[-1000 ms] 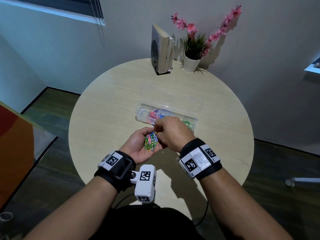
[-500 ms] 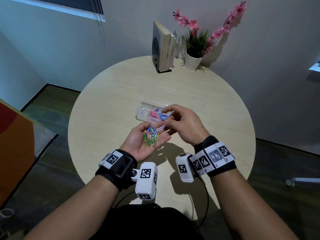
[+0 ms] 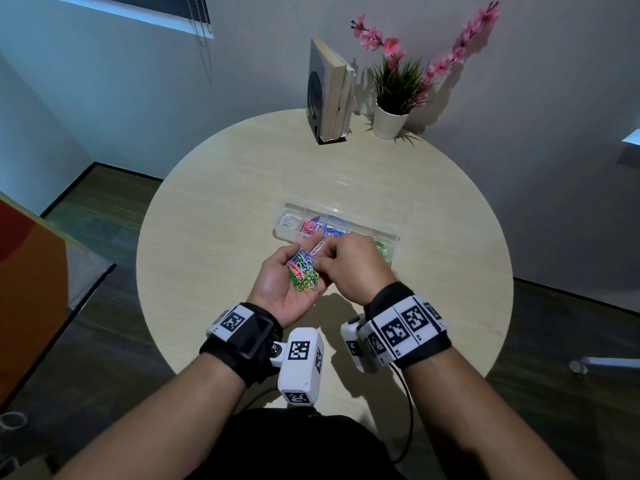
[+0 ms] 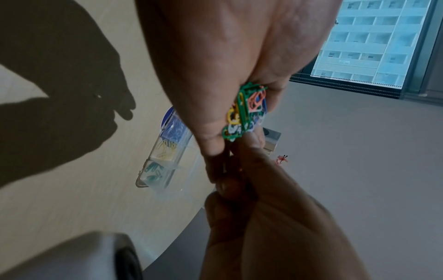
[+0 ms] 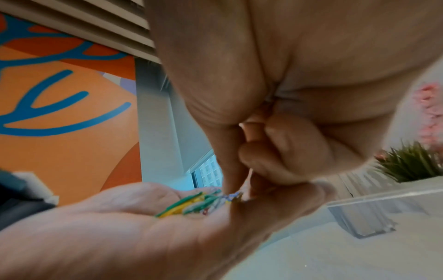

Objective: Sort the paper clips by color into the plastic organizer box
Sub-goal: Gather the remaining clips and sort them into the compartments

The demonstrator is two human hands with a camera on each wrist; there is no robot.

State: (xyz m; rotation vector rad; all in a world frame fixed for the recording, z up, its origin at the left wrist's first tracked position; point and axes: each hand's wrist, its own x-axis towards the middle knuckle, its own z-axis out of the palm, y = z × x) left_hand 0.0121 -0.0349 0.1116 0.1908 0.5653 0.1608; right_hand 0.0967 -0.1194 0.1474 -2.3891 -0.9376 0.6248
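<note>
My left hand (image 3: 277, 285) lies palm up over the round table, carrying a pile of mixed coloured paper clips (image 3: 303, 271), also seen as paper clips (image 4: 244, 111) and paper clips (image 5: 194, 202). My right hand (image 3: 349, 263) has its fingers curled at the pile's far edge, thumb and forefinger pinching a white paper clip (image 3: 318, 249) that sticks up. Just beyond stands the clear organizer box (image 3: 394, 239) with white, pink, blue and green clips in separate compartments. The left wrist view shows yellow and green clips in the organizer box (image 4: 163, 151).
The box's clear lid (image 3: 346, 188) lies open behind it. Upright books (image 3: 329, 95) in a bookend and a potted plant (image 3: 391, 116) with pink blossoms stand at the table's (image 3: 207, 237) far edge. Dark floor surrounds the table.
The right hand rose from the pile toward the box with a clip, then drew back to the pile's far edge. The left hand stayed in place with the pile.
</note>
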